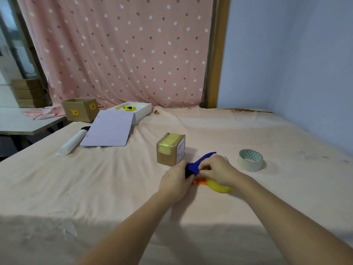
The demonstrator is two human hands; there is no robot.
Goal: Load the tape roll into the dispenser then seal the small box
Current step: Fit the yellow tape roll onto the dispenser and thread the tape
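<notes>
Peach cloth: covers the whole worktop, creased, bare in the foreground
Small box: brown card, mid-worktop, just beyond the hands; a yellow patch shows on its top and front face, a white label on its right side; whether any tape already crosses its flaps cannot be told
Dispenser: blue body with an orange part and a yellow handle end, lying low on the cloth just in front of the small box; largely covered by the hands; no roll visible in it
Tape roll: pale tape, patterned core, flat on the cloth to the right of the dispenser, apart from it and untouched
Left hand: closed around the dark front end of the dispenser, steadying it
Right hand: fingers curled over the middle of the dispenser, above the yellow handle; what the fingertips press is hidden
Step in hand: judged as readying the dispenser for loading, the first part of the task; sealing not begun
Next move calls for: one hand freed, most likely the right as the nearer, to reach right for the tape roll while the other keeps the dispenser steady; the core then set on the hub, sticky side facing properly toward the cutter
</notes>
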